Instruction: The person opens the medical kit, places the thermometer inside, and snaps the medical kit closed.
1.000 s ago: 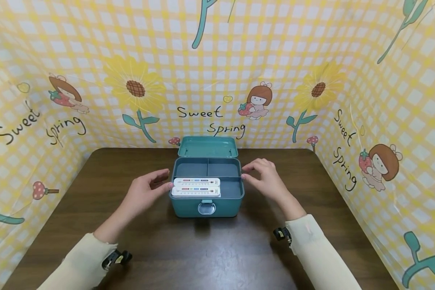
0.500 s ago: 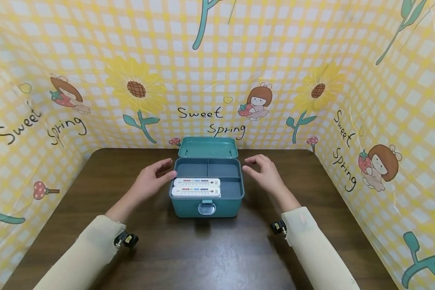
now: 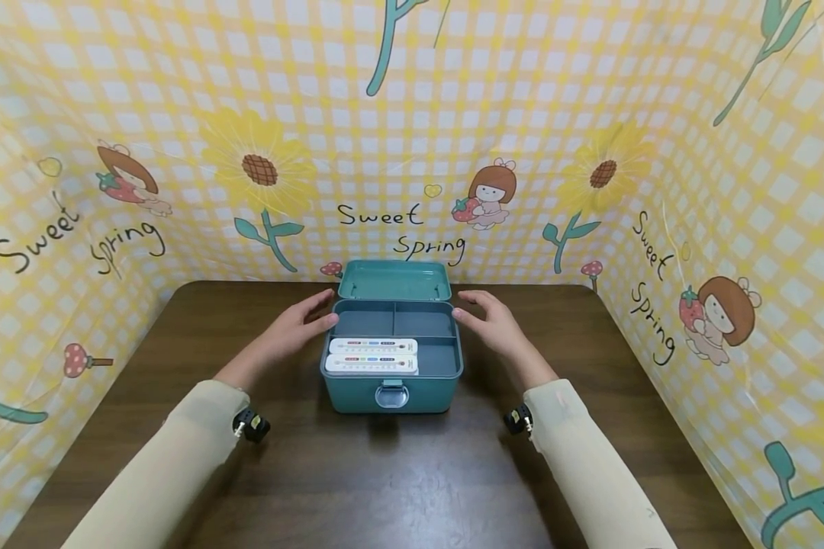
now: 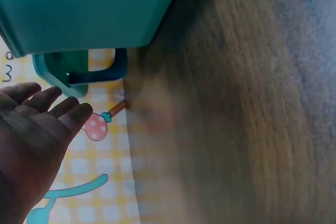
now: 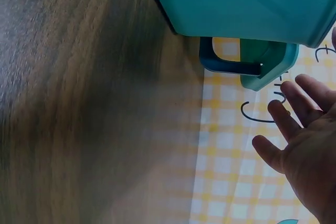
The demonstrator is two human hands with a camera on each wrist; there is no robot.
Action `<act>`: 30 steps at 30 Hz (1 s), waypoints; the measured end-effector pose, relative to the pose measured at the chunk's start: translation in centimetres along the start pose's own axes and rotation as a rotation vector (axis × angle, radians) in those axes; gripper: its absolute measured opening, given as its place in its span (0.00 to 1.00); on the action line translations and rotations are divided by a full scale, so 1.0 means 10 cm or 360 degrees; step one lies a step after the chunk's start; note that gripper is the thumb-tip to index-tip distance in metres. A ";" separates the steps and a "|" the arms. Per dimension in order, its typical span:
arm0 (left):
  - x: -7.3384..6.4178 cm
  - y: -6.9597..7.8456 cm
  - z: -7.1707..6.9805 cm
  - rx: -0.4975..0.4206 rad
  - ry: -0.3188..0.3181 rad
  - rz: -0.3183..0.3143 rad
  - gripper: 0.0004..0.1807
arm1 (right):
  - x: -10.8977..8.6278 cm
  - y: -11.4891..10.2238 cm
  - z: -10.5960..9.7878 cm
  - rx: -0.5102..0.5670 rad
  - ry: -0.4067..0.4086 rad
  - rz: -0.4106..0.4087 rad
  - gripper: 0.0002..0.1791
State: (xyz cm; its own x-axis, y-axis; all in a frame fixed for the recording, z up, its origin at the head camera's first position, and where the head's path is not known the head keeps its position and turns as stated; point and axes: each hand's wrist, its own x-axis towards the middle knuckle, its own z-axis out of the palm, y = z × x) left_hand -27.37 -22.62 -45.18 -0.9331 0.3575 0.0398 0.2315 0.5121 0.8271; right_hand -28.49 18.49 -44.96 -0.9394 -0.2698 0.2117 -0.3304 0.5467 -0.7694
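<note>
A teal storage box stands on the table with its lid tipped back. Inside is a grey-blue divided tray. Two flat white strips with coloured print and small scale marks lie in its front left compartment. My left hand is at the box's left back corner, thumb over the rim. At the right back corner is my right hand, its thumb at the rim. Whether either thumb touches, I cannot tell. Both wrist views show relaxed, spread fingers holding nothing.
A metal clasp hangs on the box's front. Behind the box, a dark teal handle shows in the left wrist view. Yellow checked cloth walls the brown table at the back and sides.
Both hands have moved back along the sides of the box toward its rear corners. The left thumb has shifted from beside the strips to the back left rim. Box and strips stay put.
</note>
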 end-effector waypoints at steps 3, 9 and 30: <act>0.03 -0.03 -0.01 -0.0010 -0.0027 -0.0001 0.42 | 0.02 0.02 0.02 0.0062 -0.0045 0.0032 0.34; 0.06 -0.07 -0.01 -0.0094 -0.0042 0.0034 0.39 | 0.05 0.08 0.05 0.0197 -0.0146 0.0091 0.36; 0.12 -0.13 0.18 -0.0531 0.0068 0.0065 0.36 | 0.00 -0.07 0.15 0.0874 -0.0256 0.0036 0.32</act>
State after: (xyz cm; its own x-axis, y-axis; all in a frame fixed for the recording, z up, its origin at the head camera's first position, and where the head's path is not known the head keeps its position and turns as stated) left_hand -28.26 -21.46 -47.22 -0.9373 0.3356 0.0942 0.1724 0.2116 0.9620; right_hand -28.12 16.88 -45.33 -0.9057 -0.4035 0.1300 -0.1736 0.0733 -0.9821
